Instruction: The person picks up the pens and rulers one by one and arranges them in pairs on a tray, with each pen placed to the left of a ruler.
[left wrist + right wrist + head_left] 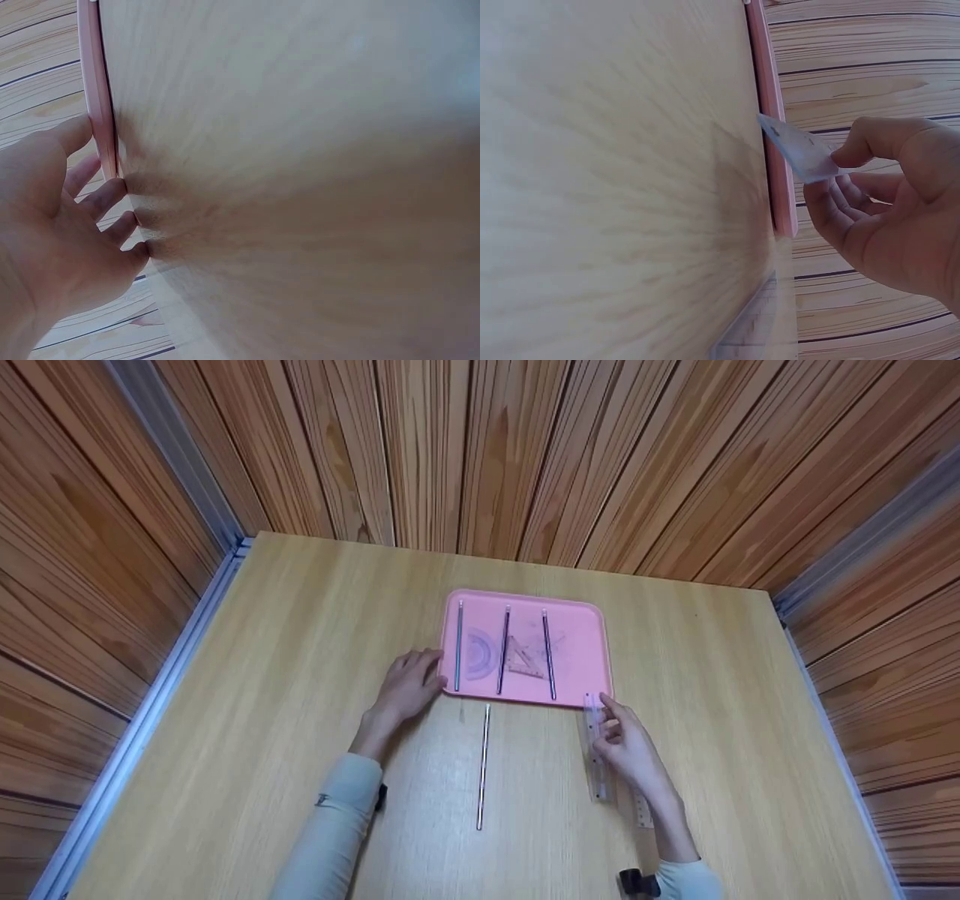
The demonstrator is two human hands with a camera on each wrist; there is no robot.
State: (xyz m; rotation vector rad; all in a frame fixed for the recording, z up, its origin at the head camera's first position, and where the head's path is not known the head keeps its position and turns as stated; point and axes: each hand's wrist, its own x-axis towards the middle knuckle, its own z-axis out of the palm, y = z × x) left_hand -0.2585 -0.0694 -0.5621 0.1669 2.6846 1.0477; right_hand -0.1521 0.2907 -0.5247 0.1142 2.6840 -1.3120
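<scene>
My right hand [630, 742] pinches a clear ruler [594, 769] between thumb and fingers. The ruler's far end overlaps the front right corner of a pink tray [581, 652]; in the right wrist view the ruler [802, 150] is tilted above the table. At the tray's front left corner, my left hand [407, 686] rests with relaxed fingers, its thumb [73, 133] against the pink rim. Inside the tray lie a teal pencil [459, 649], two dark pencils, a clear protractor [480, 654] and a clear set square [523, 661].
A shiny pencil [483, 769] lies on the wooden table [315, 615] in front of the tray, between the forearms. Partly under my right wrist is another clear ruler [644, 812]. Wood-panelled walls [495, 457] enclose the table's back and sides.
</scene>
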